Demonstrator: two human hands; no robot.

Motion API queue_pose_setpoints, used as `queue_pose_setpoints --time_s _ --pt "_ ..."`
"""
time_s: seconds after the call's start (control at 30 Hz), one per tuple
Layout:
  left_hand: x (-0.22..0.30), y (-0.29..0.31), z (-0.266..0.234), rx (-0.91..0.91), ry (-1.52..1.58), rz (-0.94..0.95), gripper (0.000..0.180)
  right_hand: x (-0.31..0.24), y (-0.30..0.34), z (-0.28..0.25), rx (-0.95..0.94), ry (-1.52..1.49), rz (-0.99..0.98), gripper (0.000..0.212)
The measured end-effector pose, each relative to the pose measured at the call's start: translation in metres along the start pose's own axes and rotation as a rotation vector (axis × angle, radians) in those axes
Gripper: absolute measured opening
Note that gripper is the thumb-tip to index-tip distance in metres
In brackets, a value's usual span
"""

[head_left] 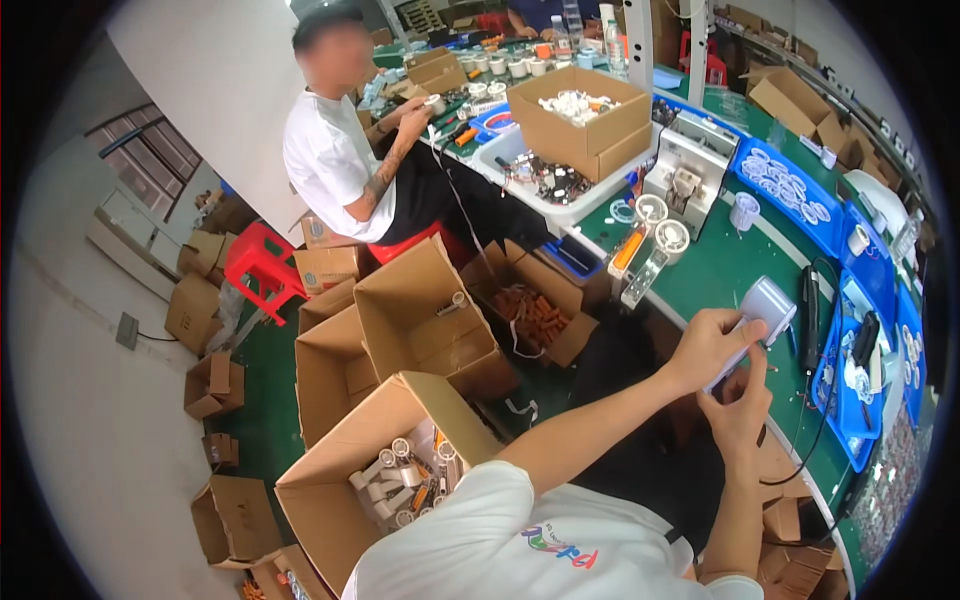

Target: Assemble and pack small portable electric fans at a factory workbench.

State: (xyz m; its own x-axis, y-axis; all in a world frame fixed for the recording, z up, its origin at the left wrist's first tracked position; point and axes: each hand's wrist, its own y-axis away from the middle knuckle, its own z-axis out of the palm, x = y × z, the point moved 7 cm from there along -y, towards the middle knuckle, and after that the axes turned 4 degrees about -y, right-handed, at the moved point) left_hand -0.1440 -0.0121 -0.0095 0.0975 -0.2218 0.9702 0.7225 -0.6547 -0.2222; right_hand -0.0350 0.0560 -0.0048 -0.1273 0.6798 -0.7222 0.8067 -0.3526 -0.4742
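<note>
Above the green bench's near edge, both of my hands grip a pale grey-white handheld fan housing (770, 303), a round head with a handle. My left hand (712, 348) is wrapped over the handle just below the head, its thumb against the head. From below, my right hand (738, 402) presses its fingers to the handle; part of the handle is hidden behind the fingers. Farther left on the bench lie two opened fan bodies, one with an orange battery (628, 250) in its handle, the other with a round white head (671, 236). A small white ribbed cup (744, 211) stands beyond.
A black screwdriver-like tool (809, 325) with a cable lies right of my hands. Blue trays (741, 168) of round clear parts line the bench's far side. A grey machine (690, 170) stands ahead. Open cartons (430, 300) crowd the floor at left. A seated co-worker (335, 150) handles a part.
</note>
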Motion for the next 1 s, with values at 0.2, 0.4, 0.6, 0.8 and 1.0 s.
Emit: queue_pose_setpoints --time_s 0.2,0.4,0.6,0.8,1.0 --pt "0.0 0.005 -0.001 0.032 0.084 0.04 0.042 -0.001 0.006 0.004 0.009 -0.007 -0.052 0.089" --pt "0.003 0.007 -0.002 0.012 0.136 0.06 0.046 -0.013 0.002 0.006 -0.016 -0.059 -0.028 0.088" --pt "0.003 0.001 -0.004 -0.024 0.039 0.042 0.05 -0.027 -0.01 0.0 -0.061 -0.056 -0.008 0.084" --pt "0.005 0.005 -0.007 -0.04 0.083 -0.015 0.051 -0.019 -0.011 0.001 -0.125 -0.041 0.093 0.079" --pt "0.009 0.01 -0.008 0.044 0.201 0.042 0.043 -0.019 -0.01 0.008 -0.08 -0.079 -0.029 0.08"
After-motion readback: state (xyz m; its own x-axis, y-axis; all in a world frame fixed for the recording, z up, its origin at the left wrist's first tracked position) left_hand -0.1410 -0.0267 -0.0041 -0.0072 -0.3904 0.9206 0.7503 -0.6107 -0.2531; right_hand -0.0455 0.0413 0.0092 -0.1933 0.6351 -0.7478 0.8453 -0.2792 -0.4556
